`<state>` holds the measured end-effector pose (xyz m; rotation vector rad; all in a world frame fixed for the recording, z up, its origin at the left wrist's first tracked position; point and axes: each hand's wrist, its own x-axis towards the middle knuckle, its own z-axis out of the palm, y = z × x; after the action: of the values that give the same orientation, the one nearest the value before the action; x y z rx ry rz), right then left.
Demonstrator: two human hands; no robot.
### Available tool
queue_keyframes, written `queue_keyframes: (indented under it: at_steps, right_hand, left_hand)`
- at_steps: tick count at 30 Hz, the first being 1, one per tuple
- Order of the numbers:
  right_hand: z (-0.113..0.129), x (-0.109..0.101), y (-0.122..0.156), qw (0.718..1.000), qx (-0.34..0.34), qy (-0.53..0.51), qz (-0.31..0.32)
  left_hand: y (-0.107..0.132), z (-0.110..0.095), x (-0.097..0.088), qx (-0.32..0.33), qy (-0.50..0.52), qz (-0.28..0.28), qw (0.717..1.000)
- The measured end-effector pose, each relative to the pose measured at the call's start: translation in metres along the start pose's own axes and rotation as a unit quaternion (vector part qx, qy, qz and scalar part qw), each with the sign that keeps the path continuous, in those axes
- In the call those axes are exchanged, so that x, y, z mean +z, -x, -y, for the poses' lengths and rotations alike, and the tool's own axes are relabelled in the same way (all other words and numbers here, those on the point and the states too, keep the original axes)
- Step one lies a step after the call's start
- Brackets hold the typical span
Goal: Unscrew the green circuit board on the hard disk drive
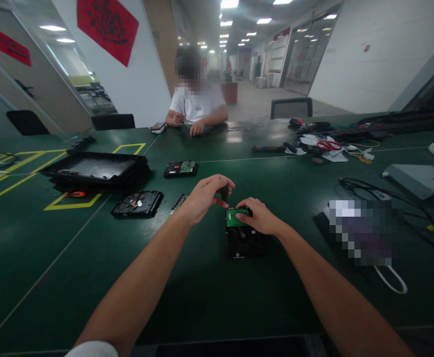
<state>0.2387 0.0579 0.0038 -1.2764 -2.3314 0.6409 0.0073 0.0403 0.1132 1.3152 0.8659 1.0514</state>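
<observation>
Take the hard drive [244,243] as your reference. It lies flat on the table [202,297], directly ahead of you, between your forearms.

Your right hand [258,216] rests on the far end of the drive. Its thumb and bent fingers close on the green circuit board [233,218], which sits on that end of the drive.

Your left hand [205,196] hovers just left of and beyond the drive, clear of it. Its fingertips pinch a small dark piece [223,192]; what the piece is cannot be made out.

Progress, as judged: the board is not yet off the drive, and the drive's casing looks closed, so most of the disassembly remains.

Left of the drive, a narrow strip part [178,202] and an opened drive [138,203] lie on the table. Beyond these sit a second drive with a green board [180,168] and a black tray [93,168].

Far beyond and to the right of the drive lie red-handled scissors [328,145] among loose tools. Across the table, beyond the drive, another person [198,106] sits with both hands on the table.
</observation>
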Motion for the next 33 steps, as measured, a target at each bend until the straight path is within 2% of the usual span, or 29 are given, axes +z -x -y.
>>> queue_keyframes:
  at_steps: [7,17,26,33]
  right_hand:
    - [0.004,-0.002,0.001,1.000,0.008,-0.006,0.007]
    - [0.008,-0.006,0.001,1.000,0.016,-0.013,0.009]
    - [0.012,-0.006,0.002,1.000,0.028,-0.003,0.011]
    - [0.013,-0.009,0.004,0.999,0.028,-0.008,0.020]
  left_hand:
    - [-0.002,0.006,0.000,-0.014,0.068,-0.012,0.998]
    - [-0.002,0.002,-0.003,-0.010,0.010,-0.023,1.000]
    - [0.000,0.003,0.003,-0.023,0.066,-0.030,0.997]
    - [-0.001,0.003,-0.002,0.002,0.000,-0.027,1.000]
